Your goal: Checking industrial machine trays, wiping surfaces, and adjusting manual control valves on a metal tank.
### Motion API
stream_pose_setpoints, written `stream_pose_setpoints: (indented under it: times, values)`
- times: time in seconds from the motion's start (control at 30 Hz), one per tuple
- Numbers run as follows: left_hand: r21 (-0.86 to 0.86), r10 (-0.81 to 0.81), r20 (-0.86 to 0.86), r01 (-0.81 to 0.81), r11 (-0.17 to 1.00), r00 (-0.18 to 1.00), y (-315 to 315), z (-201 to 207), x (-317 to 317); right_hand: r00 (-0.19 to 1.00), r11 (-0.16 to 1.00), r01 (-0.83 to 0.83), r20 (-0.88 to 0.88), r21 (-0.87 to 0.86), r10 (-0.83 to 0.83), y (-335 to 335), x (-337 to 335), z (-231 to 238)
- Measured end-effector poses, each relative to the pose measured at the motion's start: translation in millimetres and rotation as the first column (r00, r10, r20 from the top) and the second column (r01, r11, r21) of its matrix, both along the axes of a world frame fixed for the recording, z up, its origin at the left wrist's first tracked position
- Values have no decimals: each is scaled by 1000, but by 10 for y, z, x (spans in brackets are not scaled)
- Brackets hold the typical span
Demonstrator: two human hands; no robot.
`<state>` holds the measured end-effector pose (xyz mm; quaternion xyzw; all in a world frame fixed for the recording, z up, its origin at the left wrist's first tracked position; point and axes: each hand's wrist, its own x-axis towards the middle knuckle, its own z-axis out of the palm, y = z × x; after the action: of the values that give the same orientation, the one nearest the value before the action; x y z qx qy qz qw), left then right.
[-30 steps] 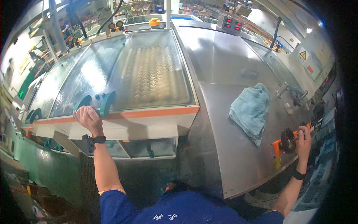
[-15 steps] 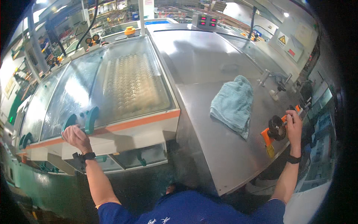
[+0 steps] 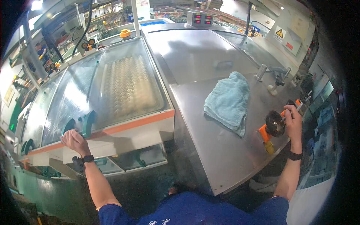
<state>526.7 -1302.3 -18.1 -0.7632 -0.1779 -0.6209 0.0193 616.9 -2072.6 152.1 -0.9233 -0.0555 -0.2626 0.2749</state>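
Green, the left handle [image 3: 68, 126] is standing at the glazed cover's [image 3: 71, 93] near edge, and the left hand [image 3: 75, 141] is curling at its near end, whether gripping or merely resting I cannot tell. Farther right, the right hand [image 3: 293, 117] is holding, in a narrow grip, the metal shaft [image 3: 284, 119] right of the dark wheel [image 3: 275, 123]; working it well is probably calling for a steady wrist and knuckles clear of the rim.
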Motion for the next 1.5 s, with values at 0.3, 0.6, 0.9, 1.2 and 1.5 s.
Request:
stream_pose_setpoints:
  times: [0.3,0.6,0.9,1.2,1.5]
  values:
    - [-28,4,18,-4,1000,1000,-48,52,-5,999,1000,4,-42,2,-4,-71,15,-44]
    - [-41,1,22,0,999,1000,-9,35,-23,999,996,31,-25,-80,-33,-78,27,-49]
    - [-58,10,11,-10,998,1000,-25,44,-17,999,999,1,-48,-48,-4,-140,13,-44]
    - [-51,11,24,-9,999,1000,-23,36,-11,1000,997,11,1,-72,-11,-77,-46,-27]
    - [-11,10,16,-10,1000,1000,-29,46,-12,999,993,-13,32,-113,17,-32,-114,9]
